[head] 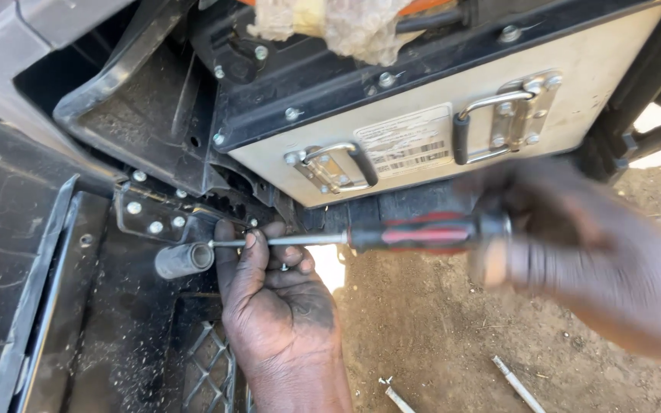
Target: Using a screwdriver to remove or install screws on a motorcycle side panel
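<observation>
Right, the big grey metal box (pixel 422 130) fills the top, its upper edge cut off, two steel handles on its face and a pale rectangular barcode label (pixel 407 141) between them. Below it, black vehicle trim (pixel 78 306). The right hand (pixel 575 245), blurred, has its grip wrapped around the red-and-black screwdriver (pixel 415 233); the left hand (pixel 269 291) pinches the shaft near the tip, beside a short grey tube (pixel 183 260).

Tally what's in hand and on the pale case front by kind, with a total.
Red-and-black-handled screwdriver: 1
Metal carry handles on the pale case: 2
White barcode label: 1
Hands: 2, left, right
Total: 6
</observation>
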